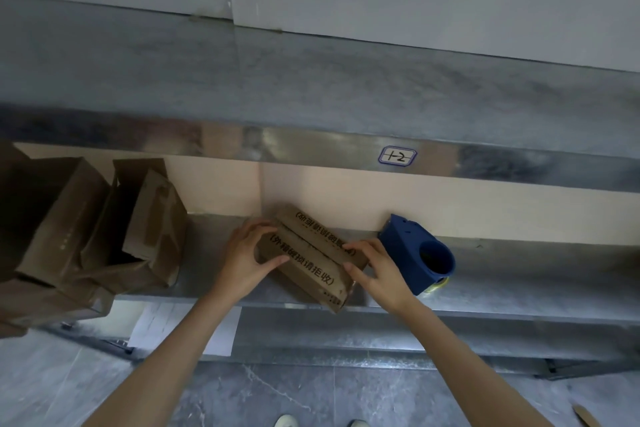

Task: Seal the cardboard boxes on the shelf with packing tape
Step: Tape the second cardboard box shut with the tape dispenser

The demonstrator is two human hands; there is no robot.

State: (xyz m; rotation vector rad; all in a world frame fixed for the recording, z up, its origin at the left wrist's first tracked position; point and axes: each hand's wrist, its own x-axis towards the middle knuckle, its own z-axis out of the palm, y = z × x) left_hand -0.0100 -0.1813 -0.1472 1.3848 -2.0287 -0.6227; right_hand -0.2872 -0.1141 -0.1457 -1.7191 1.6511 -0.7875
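As the box lies skewed on the shelf, my left hand grips its 9 o'clock end, my right hand its 3 o'clock end. Noted: dispenser at 3 o'clock, just beside right hand.

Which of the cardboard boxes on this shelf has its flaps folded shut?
The small brown cardboard box printed with black characters, held between left hand and right hand: its flaps meet along a seam. The brown cardboard boxes at left gape open.
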